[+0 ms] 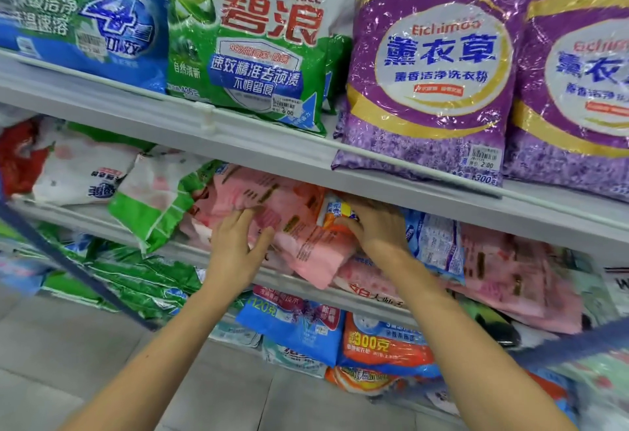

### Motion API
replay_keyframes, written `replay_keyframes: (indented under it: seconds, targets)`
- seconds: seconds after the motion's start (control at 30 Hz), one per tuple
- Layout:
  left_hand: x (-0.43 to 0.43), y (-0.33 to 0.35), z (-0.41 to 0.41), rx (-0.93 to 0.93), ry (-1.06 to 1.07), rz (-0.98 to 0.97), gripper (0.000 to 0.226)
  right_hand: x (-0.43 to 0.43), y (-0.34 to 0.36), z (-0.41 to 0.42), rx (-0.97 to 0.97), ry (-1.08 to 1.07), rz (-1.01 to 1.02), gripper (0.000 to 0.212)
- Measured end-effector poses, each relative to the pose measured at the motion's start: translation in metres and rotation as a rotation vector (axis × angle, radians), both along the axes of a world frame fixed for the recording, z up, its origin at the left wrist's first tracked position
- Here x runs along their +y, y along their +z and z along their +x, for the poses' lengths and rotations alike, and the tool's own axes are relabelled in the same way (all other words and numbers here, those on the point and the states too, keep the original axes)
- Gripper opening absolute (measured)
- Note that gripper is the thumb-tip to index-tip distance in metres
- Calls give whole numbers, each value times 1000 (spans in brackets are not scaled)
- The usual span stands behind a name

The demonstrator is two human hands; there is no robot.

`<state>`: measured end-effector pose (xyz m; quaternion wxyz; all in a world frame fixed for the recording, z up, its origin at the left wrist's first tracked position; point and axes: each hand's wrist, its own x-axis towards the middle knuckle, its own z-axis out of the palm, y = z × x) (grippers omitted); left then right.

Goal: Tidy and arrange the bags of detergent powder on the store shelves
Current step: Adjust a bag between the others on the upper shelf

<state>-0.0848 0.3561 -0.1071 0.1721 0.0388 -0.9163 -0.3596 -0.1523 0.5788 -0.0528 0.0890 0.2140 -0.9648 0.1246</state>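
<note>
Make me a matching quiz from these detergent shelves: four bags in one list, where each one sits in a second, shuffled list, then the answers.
Bags:
1. green Ariel bag
2. purple lavender bag
3. pink bag
4. orange 300 bag

Places:
A. lowest shelf
B. top shelf, sticker reading 2.00
C. middle shelf, with the left hand on it
D. top shelf, sticker reading 6.00

Pairs: 1-D, 2-B, 3-C, 4-A
</note>
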Motion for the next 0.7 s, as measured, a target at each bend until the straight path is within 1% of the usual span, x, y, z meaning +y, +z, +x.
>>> replay_keyframes:
  seconds: [0.07, 0.13, 0.17, 0.23, 0.27, 0.33, 0.4, 0.43, 0.47, 0.5, 0.57, 0.6, 0.63, 0.7]
  targets:
    - [1, 2, 0, 32, 1, 5, 57, 14, 11, 12, 72, 72, -56, 45]
    - [4, 3, 1, 64, 11, -61, 63, 31, 17, 26, 134, 116, -118, 41]
    - [6, 3, 2, 53, 22, -134, 68, 38, 20, 33, 108, 109, -158, 38]
    - [9, 4, 3, -53, 52, -288, 85, 49, 25, 48, 22, 101, -250, 36]
    - [10, 5, 2, -96, 69, -330, 93, 57, 24, 54, -12, 89, -317, 37]
    - [16, 10, 2, -124, 92, -332, 100, 68, 30, 68, -153, 96, -488, 35]
    - [28, 16, 5, -141, 78, -314, 102, 74, 42, 84, -294, 163, -670, 33]
    - [36, 18, 9, -136, 52, -283, 108, 74, 48, 94, -334, 197, -752, 27]
    - [43, 21, 14, -121, 24, -224, 118, 72, 56, 105, -367, 222, -823, 20]
    - [48, 22, 20, -102, -2, -138, 129, 73, 60, 113, -369, 230, -882, 21]
    - [56, 27, 35, -63, -58, 45, 139, 82, 58, 122, -368, 212, -1015, 35]
    - [61, 30, 43, -41, -87, 145, 139, 84, 61, 128, -355, 178, -1091, 42]
    - [66, 33, 50, -36, -107, 280, 135, 86, 65, 133, -339, 142, -1178, 40]
    - [79, 45, 66, -124, -120, 560, 120, 88, 76, 142, -338, 122, -1346, 23]
